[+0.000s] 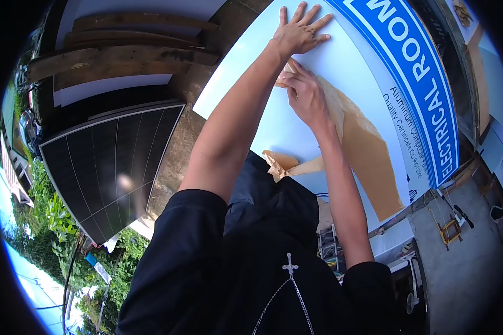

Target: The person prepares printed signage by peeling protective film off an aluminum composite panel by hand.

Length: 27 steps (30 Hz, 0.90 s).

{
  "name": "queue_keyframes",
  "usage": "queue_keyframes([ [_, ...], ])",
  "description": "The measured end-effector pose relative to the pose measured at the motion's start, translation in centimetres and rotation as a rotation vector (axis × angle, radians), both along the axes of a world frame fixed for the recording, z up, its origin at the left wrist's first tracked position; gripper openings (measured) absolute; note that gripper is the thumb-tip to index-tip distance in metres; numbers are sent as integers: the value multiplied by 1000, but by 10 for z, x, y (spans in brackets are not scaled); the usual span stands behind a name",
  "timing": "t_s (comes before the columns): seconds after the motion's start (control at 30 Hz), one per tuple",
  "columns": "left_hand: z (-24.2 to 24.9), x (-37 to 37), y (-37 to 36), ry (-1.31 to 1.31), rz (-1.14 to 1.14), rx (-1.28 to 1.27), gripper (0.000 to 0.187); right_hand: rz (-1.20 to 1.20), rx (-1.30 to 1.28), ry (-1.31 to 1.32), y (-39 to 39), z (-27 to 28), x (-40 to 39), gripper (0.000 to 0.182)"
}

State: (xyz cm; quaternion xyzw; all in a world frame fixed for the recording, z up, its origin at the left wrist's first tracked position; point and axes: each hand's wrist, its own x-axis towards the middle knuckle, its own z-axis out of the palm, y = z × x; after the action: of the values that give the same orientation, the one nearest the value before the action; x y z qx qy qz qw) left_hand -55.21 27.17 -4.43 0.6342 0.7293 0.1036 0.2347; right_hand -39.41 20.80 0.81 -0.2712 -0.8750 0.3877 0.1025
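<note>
A white board lies beneath both hands, with a blue strip reading "ELECTRICAL ROOM" along its right side. My left hand rests flat on the board near the top, fingers spread. Just below it, my right hand is closed with its fingertips on the brown backing paper. That paper runs down the board's right part beside my right forearm. A crumpled end of brown paper sits at the board's near edge. Printed black text shows between paper and blue strip.
A dark solar panel is on the left, below stacked wooden planks. Greenery and a parked vehicle show at far left. A yellow-framed tool lies on the concrete floor at right, near a black-handled item. Assorted tools stand below the board.
</note>
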Motion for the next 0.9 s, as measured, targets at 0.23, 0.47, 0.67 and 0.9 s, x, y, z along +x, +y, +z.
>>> queue_keyframes([
  [0.23,4,3,-7,111,30,29,60,-23,-337,96,24,13,23,18],
  [0.47,-5,6,-5,110,38,19,60,-356,-947,355,37,-22,51,20],
  [0.67,-7,11,-7,171,55,26,60,-387,-1168,666,43,-26,76,18],
  [0.9,1,15,-7,186,66,39,59,-394,-1380,691,58,-4,115,17],
])
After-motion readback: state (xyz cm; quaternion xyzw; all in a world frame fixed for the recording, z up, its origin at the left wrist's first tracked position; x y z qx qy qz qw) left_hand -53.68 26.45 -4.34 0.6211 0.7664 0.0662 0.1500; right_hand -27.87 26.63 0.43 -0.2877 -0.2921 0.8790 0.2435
